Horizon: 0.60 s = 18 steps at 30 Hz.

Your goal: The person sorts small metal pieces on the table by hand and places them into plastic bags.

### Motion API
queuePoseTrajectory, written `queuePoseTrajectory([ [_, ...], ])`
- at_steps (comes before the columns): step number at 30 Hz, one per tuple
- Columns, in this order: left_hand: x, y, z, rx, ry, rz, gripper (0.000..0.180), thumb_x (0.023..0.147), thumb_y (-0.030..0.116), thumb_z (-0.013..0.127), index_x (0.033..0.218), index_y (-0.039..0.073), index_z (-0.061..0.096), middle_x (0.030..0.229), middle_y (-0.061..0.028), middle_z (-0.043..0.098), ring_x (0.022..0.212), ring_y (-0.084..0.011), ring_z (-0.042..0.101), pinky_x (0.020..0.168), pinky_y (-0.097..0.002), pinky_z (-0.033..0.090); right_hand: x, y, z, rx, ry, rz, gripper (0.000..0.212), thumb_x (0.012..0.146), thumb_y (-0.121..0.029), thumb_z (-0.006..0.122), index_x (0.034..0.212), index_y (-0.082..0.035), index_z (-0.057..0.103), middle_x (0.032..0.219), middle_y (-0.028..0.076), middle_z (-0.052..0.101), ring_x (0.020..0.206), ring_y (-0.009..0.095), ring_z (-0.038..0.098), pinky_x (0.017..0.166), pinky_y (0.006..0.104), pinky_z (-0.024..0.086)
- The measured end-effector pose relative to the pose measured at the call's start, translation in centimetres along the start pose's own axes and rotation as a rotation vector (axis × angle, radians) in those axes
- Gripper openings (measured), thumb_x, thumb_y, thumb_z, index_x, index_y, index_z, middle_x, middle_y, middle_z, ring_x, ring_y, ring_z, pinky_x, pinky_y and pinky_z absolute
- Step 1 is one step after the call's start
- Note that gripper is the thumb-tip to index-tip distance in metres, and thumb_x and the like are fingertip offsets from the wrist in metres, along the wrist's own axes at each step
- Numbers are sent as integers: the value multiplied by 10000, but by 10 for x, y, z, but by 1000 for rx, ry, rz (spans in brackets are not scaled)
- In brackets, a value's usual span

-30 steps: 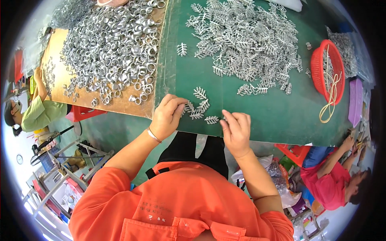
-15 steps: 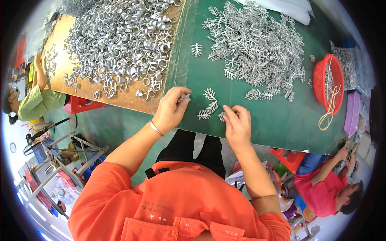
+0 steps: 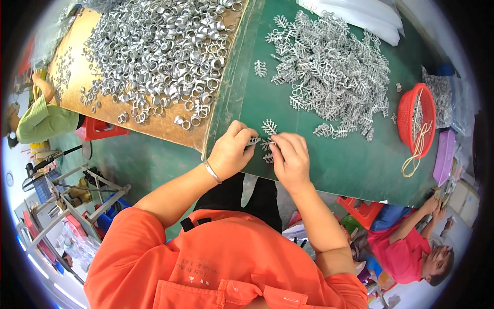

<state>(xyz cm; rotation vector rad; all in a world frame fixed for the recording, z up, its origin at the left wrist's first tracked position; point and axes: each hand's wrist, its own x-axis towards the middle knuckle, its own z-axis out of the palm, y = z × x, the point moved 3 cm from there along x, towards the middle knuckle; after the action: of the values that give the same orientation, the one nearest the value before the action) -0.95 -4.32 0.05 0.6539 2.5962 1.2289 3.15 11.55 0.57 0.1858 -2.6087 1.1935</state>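
Observation:
My left hand [image 3: 232,150], a bangle on its wrist, is closed with a small silver branched metal piece [image 3: 253,141] pinched between thumb and fingers. Close beside it, my right hand [image 3: 292,158] is closed too, its fingertips on another branched metal piece [image 3: 266,144], mostly covered by the fingers. Just beyond the hands, one leaf-like branched piece [image 3: 269,127] lies on the green tabletop [image 3: 329,165]. Part of a further piece [image 3: 268,158] shows below the right fingertips. A big heap of similar branched pieces [image 3: 334,72] covers the table's far middle.
To the left, a wooden board [image 3: 180,131] carries a large pile of silver rings [image 3: 159,56]. A red basket [image 3: 406,121] with a looped cord stands on the right, near a purple tray [image 3: 444,157]. White sheeting [image 3: 360,18] lies behind. Two people sit at either side.
My hands have come together: the right hand moved left over the loose pieces, and the left moved slightly right with its piece. The whole view has shifted a little.

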Motion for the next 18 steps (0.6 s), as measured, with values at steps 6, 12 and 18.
queuePoseTrajectory([
  [6,1,-3,8,161,48,215,289,651,76,698,910,95,572,918,-63,529,895,-250,533,772,-359,406,21,3,9,4,-123,146,189,748,-65,647,931,-23,627,910,107,602,850,283,571,756,366,473],
  [12,9,3,5,149,26,334,342,649,146,739,953,124,585,958,-9,572,918,-217,520,806,-364,362,39,27,-9,-91,71,146,164,793,-69,619,950,-22,606,956,128,572,822,312,596,694,378,501],
  [18,42,-2,0,86,189,311,278,692,54,689,945,69,574,970,-97,561,883,-282,531,783,-368,384,47,46,-7,-164,97,143,163,800,-43,611,949,10,570,974,147,529,847,335,575,703,386,489],
])
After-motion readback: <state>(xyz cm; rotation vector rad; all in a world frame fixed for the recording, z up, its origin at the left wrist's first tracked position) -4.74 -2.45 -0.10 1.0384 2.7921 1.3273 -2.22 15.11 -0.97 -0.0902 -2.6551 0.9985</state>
